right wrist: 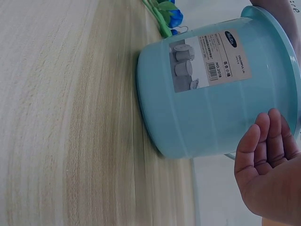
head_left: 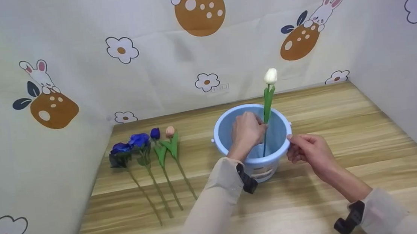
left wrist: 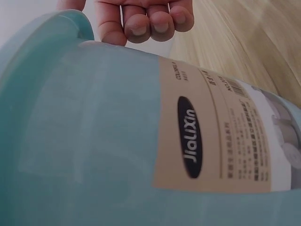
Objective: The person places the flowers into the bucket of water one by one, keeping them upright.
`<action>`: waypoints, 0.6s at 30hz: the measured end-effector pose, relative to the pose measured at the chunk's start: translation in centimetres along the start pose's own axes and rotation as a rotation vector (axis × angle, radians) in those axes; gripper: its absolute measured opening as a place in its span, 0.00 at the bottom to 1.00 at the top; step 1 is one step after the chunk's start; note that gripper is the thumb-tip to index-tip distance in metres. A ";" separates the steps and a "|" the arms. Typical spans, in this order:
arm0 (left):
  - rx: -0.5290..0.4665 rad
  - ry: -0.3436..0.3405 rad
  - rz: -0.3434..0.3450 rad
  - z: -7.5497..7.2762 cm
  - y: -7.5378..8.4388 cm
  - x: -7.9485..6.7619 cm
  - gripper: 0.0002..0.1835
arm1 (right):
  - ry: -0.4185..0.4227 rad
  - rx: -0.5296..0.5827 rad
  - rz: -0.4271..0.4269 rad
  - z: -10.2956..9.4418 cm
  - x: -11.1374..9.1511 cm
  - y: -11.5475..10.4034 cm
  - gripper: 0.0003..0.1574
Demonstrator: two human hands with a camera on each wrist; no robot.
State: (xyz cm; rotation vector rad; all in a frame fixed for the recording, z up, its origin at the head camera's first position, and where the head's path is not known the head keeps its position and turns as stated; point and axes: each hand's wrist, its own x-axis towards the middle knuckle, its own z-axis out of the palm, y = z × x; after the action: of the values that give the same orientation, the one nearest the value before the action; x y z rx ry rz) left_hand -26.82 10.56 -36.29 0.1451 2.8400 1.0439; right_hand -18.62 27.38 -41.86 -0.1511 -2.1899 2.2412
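Observation:
A light blue plastic bucket [head_left: 220, 136] stands upright on the wooden table, a paper label [left wrist: 214, 132] on its near side. My left hand [head_left: 247, 130] reaches inside its mouth and pinches the green stem of a white tulip [head_left: 271, 77]. The tulip stands nearly upright, its bloom above the far rim and its stem's lower end inside the bucket. At the right side of the rim, my right hand [head_left: 311, 151] holds the edge between thumb and fingers. In the right wrist view, the right hand's curled fingers [right wrist: 263, 146] lie close along the bucket's outer wall.
Left of the bucket, several flowers lie side by side: two blue roses [head_left: 139, 140], a blue tulip [head_left: 155, 133] and a pink tulip [head_left: 170, 131], stems pointing toward me. A printed cloth wall [head_left: 155, 72] encloses the table's back and sides.

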 end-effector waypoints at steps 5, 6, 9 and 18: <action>0.008 -0.002 -0.015 0.0 0.1 0.0 0.08 | 0.005 -0.007 0.001 0.0 0.0 -0.1 0.22; 0.019 -0.001 -0.014 0.0 0.2 0.0 0.08 | 0.005 -0.011 0.003 0.0 0.0 -0.1 0.22; 0.049 0.007 -0.011 0.1 0.2 0.0 0.09 | 0.010 -0.018 0.008 0.0 -0.1 -0.1 0.22; 0.114 0.013 -0.006 0.3 0.3 0.2 0.10 | 0.005 -0.026 0.010 -0.1 -0.1 -0.2 0.22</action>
State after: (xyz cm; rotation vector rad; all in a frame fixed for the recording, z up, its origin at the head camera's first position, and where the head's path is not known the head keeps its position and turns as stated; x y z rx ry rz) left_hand -26.92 11.00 -36.37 0.1401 2.9098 0.8848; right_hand -18.52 27.44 -41.65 -0.1683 -2.2217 2.2158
